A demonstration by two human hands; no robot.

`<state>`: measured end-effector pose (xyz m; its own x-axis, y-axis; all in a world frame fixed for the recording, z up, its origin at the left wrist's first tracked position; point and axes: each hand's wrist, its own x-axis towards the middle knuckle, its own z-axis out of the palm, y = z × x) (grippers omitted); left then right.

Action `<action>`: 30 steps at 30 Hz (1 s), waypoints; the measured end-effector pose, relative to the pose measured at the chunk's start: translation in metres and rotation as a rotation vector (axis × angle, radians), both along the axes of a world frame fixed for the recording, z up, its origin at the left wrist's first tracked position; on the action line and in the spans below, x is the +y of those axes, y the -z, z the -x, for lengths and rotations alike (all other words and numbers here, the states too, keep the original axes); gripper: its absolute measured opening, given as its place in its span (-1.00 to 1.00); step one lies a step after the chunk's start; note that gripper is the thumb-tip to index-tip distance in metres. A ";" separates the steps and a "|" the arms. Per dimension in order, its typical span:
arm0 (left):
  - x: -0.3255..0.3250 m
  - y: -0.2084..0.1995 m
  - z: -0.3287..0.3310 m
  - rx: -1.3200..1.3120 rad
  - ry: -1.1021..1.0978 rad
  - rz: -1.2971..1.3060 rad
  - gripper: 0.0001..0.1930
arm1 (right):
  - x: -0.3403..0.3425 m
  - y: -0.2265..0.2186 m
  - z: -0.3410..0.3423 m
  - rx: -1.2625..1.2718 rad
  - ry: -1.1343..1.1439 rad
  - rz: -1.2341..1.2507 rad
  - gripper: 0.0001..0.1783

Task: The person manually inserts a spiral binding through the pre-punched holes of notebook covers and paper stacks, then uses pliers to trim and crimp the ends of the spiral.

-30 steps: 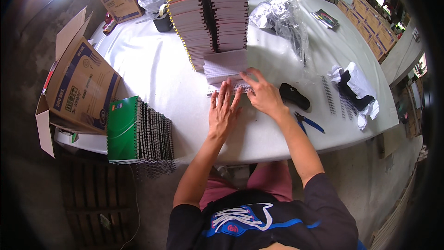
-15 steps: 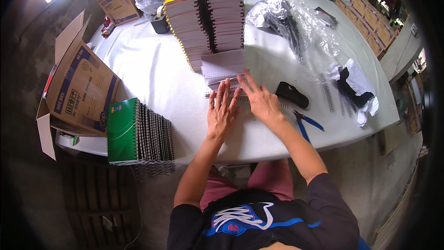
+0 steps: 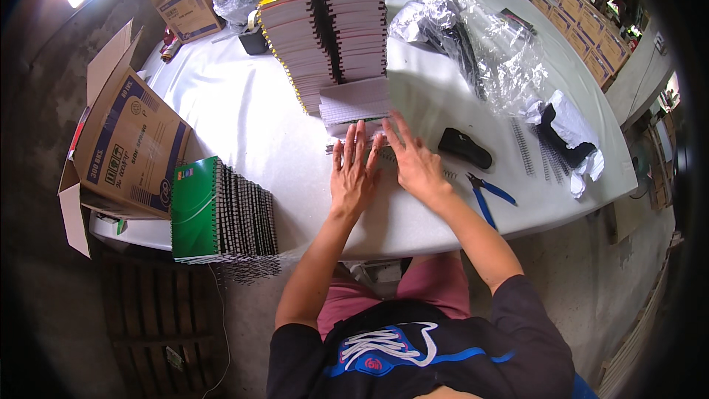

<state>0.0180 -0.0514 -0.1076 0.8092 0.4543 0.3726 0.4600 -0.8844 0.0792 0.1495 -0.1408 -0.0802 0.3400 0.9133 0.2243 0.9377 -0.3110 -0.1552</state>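
Note:
My left hand [image 3: 353, 181] lies palm down with fingers stretched forward, holding nothing. Beside it my right hand [image 3: 418, 166] also has its fingers extended and apart. The fingertips of both touch the near edge of a white-paged notebook [image 3: 354, 100] at the foot of a tall double stack of spiral notebooks [image 3: 358, 37]. A thin wire coil [image 3: 388, 155] shows partly under the fingers; how it sits in the pages is hidden. Right of my right hand are a black pouch-like object [image 3: 465, 149] and blue-handled pliers [image 3: 491, 199].
Green-covered spiral notebooks [image 3: 196, 210] stand in a pile at the left table edge, by an open cardboard box [image 3: 136, 144]. Crumpled clear plastic [image 3: 509, 59], loose wire coils [image 3: 523, 149] and a black item on white paper [image 3: 565, 140] lie right. Another box [image 3: 192, 11] stands far left.
Both hands stay almost in place, fingers shifting only slightly at the notebook's edge. A thin green strip now shows just beyond the fingertips. The whole view has shifted a little.

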 end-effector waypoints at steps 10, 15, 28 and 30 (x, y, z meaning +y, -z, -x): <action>0.003 0.021 -0.012 0.071 0.004 -0.074 -0.16 | -0.014 -0.035 -0.025 0.308 0.029 -0.158 -0.05; 0.004 0.000 -0.012 -0.142 0.020 0.048 -0.15 | -0.025 -0.026 -0.024 0.341 -0.082 -0.155 -0.09; 0.007 0.006 -0.016 -0.456 0.014 0.316 -0.46 | 0.081 -0.070 0.057 0.253 -0.618 -0.302 -0.21; 0.012 0.015 -0.018 -0.352 0.010 -0.182 -0.50 | 0.113 -0.058 0.075 0.404 -0.653 -0.164 -0.12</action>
